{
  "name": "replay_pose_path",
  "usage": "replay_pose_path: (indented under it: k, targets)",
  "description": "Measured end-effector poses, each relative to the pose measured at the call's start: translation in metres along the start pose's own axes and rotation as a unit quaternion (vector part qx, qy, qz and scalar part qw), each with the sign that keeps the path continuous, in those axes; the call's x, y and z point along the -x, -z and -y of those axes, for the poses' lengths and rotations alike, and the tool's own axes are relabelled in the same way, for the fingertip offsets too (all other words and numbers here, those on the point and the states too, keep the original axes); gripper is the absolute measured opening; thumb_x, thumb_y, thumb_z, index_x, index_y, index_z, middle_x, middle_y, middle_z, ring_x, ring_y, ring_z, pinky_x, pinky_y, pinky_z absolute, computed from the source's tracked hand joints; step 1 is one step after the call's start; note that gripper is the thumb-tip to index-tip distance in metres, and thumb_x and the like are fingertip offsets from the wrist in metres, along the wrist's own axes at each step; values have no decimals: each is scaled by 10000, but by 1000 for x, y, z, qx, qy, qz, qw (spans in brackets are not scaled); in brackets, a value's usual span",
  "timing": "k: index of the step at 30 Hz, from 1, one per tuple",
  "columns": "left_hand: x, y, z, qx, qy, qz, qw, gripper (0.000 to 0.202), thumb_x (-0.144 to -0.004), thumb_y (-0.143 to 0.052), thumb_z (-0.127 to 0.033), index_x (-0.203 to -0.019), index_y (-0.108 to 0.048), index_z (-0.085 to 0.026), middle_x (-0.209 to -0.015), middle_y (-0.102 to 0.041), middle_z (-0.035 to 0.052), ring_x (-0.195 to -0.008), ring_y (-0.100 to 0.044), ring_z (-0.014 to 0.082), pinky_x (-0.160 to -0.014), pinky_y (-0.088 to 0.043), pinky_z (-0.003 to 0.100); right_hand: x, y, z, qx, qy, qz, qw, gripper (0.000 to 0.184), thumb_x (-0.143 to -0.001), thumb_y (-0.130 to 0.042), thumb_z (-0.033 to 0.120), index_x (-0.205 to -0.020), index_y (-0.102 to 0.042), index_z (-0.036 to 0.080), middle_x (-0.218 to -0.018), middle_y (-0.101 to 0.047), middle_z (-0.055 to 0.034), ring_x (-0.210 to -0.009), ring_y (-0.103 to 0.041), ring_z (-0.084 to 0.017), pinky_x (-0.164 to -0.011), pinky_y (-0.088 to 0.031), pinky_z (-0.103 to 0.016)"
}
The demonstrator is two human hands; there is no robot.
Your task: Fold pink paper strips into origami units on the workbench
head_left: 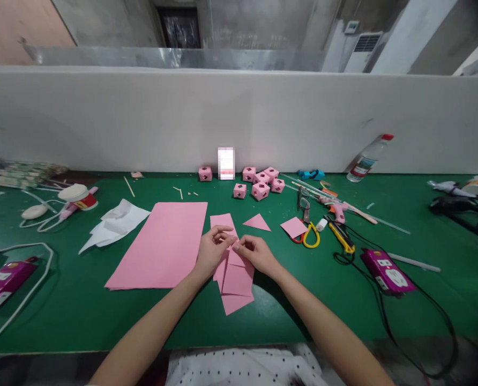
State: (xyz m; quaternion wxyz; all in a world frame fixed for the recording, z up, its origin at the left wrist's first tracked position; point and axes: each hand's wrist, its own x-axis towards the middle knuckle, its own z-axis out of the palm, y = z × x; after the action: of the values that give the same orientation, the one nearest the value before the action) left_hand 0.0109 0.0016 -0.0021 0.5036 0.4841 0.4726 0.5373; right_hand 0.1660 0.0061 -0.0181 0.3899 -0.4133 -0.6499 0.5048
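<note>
With fingertips clamped on a small pink paper piece inward from the front-edge middle of the green table surface, the left hand and right hand should align edges before pressing folds.

At the back right of the green tabletop, a clear bottle with a red cap is set just in front of the pale partition. On the left, crumpled white paper is laid near a red-and-white cup. A purple power strip is placed at the left edge, and a second purple strip is matched to it on the right. Beyond the partition, a dark doorway is framed by grey wall.
</note>
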Motion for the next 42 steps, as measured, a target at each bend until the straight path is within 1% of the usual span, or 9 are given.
replay_pose_path:
  k: [6, 10, 12, 16, 19, 24, 30, 36, 42]
  targets:
    - [-1, -2, 9, -22, -39, -25, 999, 249, -715, -709, -263, -916, -592, -175, -660, -640, -2, -645, -607, 140, -624, -435, 242, 0, -2, -3, 28, -8, -26, 999, 353, -807, -613, 494, -673, -579, 169, -584, -529, 19, -543, -421, -111, -513, -300, -235]
    - [-3, 0, 5, -44, -15, -7, 999, 305, -726, -692, -238, -1001, -583, -168, -713, -664, 16, -687, -616, 146, -634, -433, 244, 0, 0, -6, 40, -16, -31, 999, 348, -805, -617, 485, -662, -571, 171, -576, -538, 18, -531, -428, -110, -502, -296, -234]
    - [-3, 2, 3, -49, -5, -2, 999, 317, -713, -700, -227, -1002, -582, -167, -722, -663, 16, -700, -614, 144, -630, -429, 237, 0, 0, -7, 46, -17, -29, 998, 343, -807, -616, 481, -668, -577, 170, -587, -547, 14, -538, -436, -112, -509, -304, -234]
    - [-4, 5, 0, -37, -6, -7, 999, 294, -692, -718, -234, -944, -577, -174, -655, -624, -17, -658, -595, 130, -611, -424, 225, 0, -2, -6, 61, -3, -33, 998, 344, -829, -587, 489, -695, -599, 172, -599, -550, 13, -549, -441, -116, -514, -304, -236]
    - [-3, 5, -2, -19, 11, 0, 1000, 346, -690, -724, -261, -997, -584, -180, -627, -598, -35, -619, -577, 122, -595, -433, 225, 0, -3, -4, 57, 15, -50, 997, 329, -850, -563, 478, -732, -618, 176, -610, -547, 17, -559, -444, -119, -524, -305, -240]
    - [-2, 5, -4, 9, 43, 18, 999, 464, -696, -733, -288, -1116, -572, -173, -751, -660, 7, -693, -607, 132, -632, -456, 232, 1, -1, -1, 38, 33, -39, 998, 302, -870, -546, 443, -751, -615, 174, -616, -533, 19, -569, -447, -118, -538, -319, -238]
    - [-3, 8, -1, 9, 49, 36, 998, 363, -692, -737, -248, -1017, -597, -166, -700, -641, -12, -662, -595, 114, -607, -430, 211, 2, -3, -3, 45, 29, -44, 998, 283, -861, -561, 443, -789, -621, 176, -639, -565, 17, -565, -465, -115, -525, -317, -229]
    - [-3, 8, -1, 6, 41, 38, 998, 364, -679, -748, -239, -1001, -591, -173, -636, -630, -26, -645, -608, 126, -614, -435, 221, 1, -3, -4, 37, 33, -28, 998, 286, -858, -570, 445, -766, -614, 178, -618, -557, 22, -562, -466, -115, -528, -316, -230]
    - [-3, 8, -1, 17, 48, 57, 997, 371, -733, -705, -264, -1067, -580, -160, -770, -686, 23, -738, -634, 139, -699, -475, 251, 1, -1, -6, 53, 30, -48, 997, 280, -860, -568, 430, -756, -612, 173, -620, -548, 20, -566, -458, -114, -535, -320, -231]
